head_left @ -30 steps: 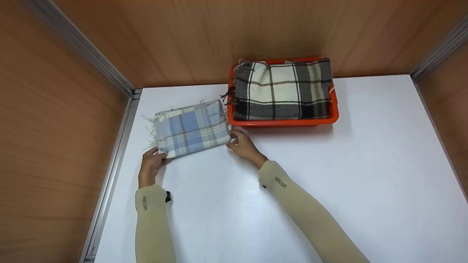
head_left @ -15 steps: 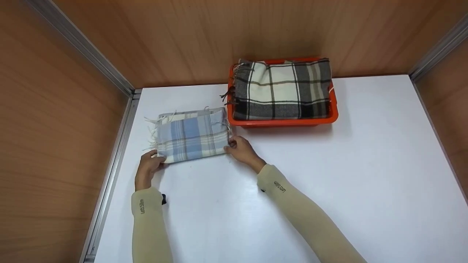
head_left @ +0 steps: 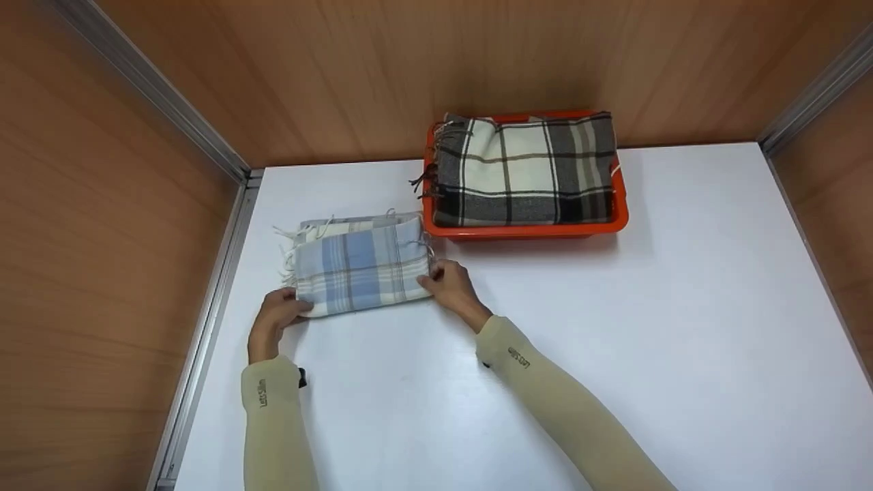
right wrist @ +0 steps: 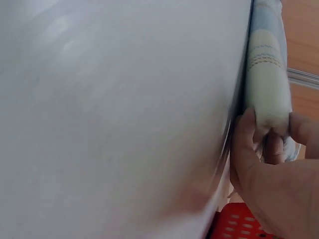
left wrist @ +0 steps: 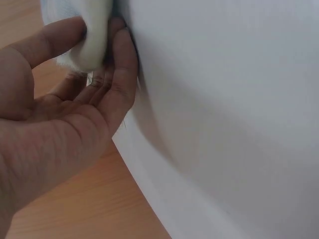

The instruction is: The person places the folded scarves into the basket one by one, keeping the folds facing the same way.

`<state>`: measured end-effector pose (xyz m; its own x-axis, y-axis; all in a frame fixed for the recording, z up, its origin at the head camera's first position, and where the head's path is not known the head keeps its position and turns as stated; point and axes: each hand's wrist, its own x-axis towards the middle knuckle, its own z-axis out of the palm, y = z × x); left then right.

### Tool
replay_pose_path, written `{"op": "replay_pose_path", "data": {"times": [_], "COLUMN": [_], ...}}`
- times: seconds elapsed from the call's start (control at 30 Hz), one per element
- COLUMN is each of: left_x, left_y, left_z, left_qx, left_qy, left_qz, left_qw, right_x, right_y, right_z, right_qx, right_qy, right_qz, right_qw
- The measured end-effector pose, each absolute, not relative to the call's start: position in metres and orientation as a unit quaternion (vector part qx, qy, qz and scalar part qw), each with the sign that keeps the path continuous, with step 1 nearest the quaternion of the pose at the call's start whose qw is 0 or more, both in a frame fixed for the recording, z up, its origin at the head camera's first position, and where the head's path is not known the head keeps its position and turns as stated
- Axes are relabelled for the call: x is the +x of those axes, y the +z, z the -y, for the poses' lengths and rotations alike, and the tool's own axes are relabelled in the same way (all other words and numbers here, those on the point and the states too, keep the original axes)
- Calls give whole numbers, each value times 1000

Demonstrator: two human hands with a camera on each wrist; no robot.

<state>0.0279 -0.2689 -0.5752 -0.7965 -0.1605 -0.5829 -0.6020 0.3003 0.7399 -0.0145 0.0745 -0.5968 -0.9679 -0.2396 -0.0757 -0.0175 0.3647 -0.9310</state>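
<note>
A folded blue and white plaid scarf (head_left: 361,266) with pale fringe lies on the white table, left of the red basket. My left hand (head_left: 277,315) pinches its near left corner; in the left wrist view the thumb is on top and the fingers (left wrist: 122,74) are under the folded edge (left wrist: 95,42). At the near right corner my right hand (head_left: 450,286) pinches the scarf between thumb and fingers. The right wrist view shows the rounded fold (right wrist: 269,94) between them. The scarf's far layers sit a little offset behind its top layer.
A red plastic basket (head_left: 525,232) stands by the back wall, holding a folded black, white and brown plaid scarf (head_left: 525,170) whose fringe hangs over the left rim. Wooden panels (head_left: 341,75) enclose the table (head_left: 668,307) at the back and sides.
Both hands have drawn the blue plaid scarf toward the near side, away from the back wall, and it looks flatter on the table. The basket has stayed in place.
</note>
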Motion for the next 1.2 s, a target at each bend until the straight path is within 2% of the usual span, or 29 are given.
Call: {"op": "replay_pose_path", "data": {"times": [0.33,0.57,0.83,1.2], "left_x": [23,23,25,37], "left_y": [-572,-572,-581,-586], "left_z": [269,268,258,253], "left_qx": [-243,-219,-213,-142], "left_qy": [538,554,533,564], "left_qz": [-785,-774,-790,-773], "left_qw": [189,213,215,252], "right_x": [-4,3,14,19], "right_y": [-599,-598,-596,-589], "right_z": [-81,-90,-110,-130], "right_qx": [-72,-67,-57,-44], "right_qy": [-558,-542,-542,-528], "right_qz": [-816,-825,-822,-812], "right_qw": [134,146,162,243]}}
